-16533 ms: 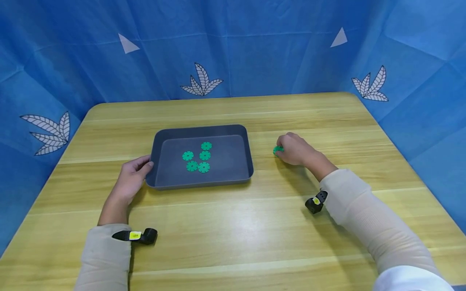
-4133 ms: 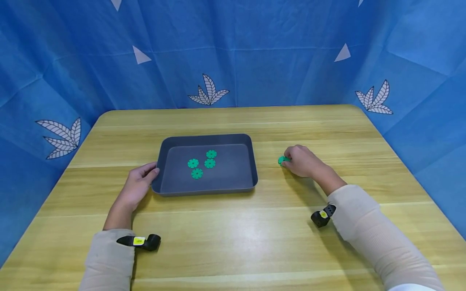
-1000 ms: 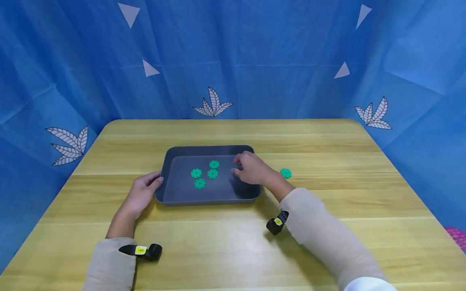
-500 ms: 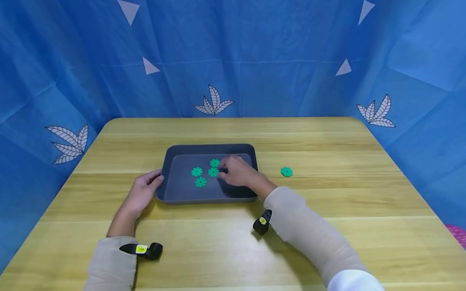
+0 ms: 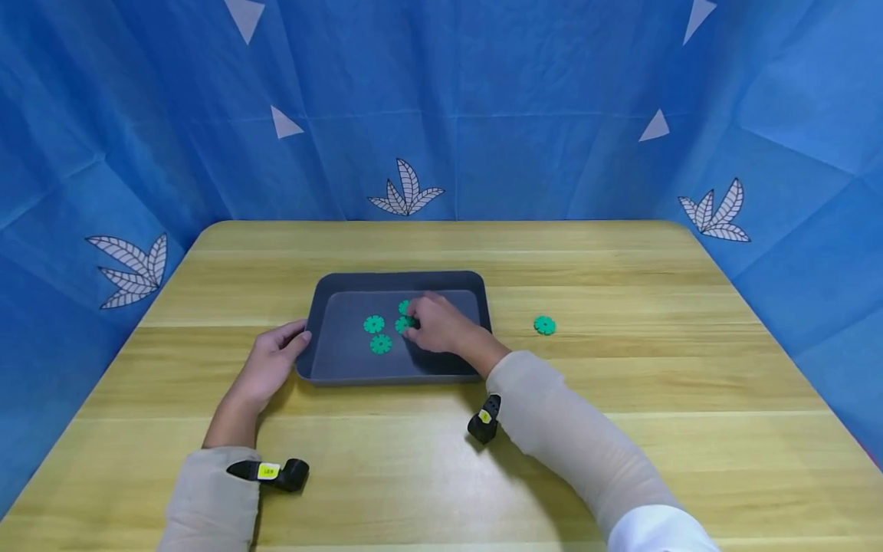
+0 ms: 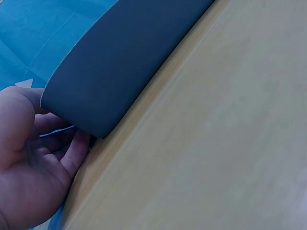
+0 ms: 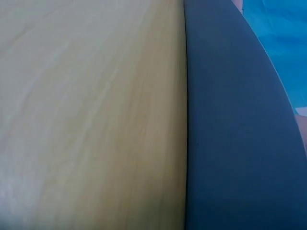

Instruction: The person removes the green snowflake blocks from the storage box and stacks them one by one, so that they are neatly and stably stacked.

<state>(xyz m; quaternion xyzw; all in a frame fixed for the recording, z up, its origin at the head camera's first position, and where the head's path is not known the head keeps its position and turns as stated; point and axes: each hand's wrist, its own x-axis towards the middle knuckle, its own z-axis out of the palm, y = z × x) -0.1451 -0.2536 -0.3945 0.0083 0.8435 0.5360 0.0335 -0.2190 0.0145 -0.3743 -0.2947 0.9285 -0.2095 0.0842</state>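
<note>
Suggesting pickup, a slotted disc [image 5: 402, 326] has been reached by the right hand [image 5: 440, 325], grip unclear; tray [image 5: 338, 360] pinched by left hand [image 5: 270, 359].

left hand [image 5: 271, 359]: thumb and fingers gripping | right hand [image 5: 439, 325]: fingers bent

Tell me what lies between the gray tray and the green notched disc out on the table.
Nothing: between the gray tray and the green notched disc to its right, the wood-grain tabletop is bare, as the head view shows.
</note>
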